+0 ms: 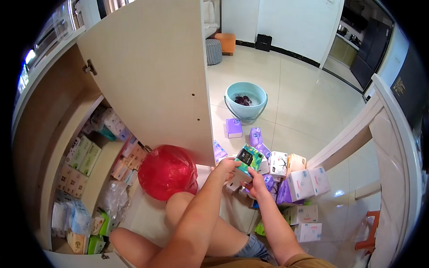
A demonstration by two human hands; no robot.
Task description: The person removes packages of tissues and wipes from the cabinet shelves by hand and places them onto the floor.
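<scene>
Bare, folded legs rest low at left; ahead, the person's left hand curls closed around a green-patterned, black-labelled rectangular pack above the pale tiled floor. The right hand grips its lower edge, seemingly for steadiness. Rightward, white block-shaped packs cluster, apparently kept within reach.

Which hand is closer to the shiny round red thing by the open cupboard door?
The left hand. It is to the right of the shiny round red thing, not touching it; the right hand is farther right and lower in the picture.
</scene>
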